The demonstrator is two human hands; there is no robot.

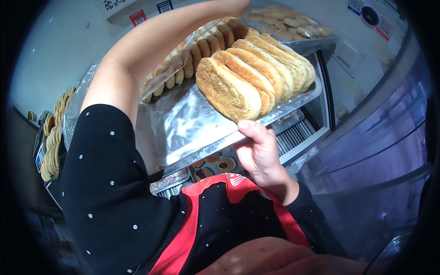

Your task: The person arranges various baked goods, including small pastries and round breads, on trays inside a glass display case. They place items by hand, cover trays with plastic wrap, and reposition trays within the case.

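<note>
My right hand (259, 147) grips the near rim of a metal baking tray (202, 137), thumb on top and fingers underneath. Just beyond the thumb, a row of long, flat, golden breads (230, 89) with crumbly tops leans together on the tray. A second row of breads (196, 55) stands along the far side, partly under clear plastic film (168, 74). My left arm reaches across above that row. Its hand (239, 5) is mostly cut off at the top edge, so its fingers and anything in them are hidden.
Below the tray, a display case holds filled cupcakes (225, 164) and a wire rack (295, 137). Plastic-covered buns (292, 24) lie on another tray at the back right. More stacked breads (53, 141) stand at far left. Printed code cards (138, 18) are on the white surface behind.
</note>
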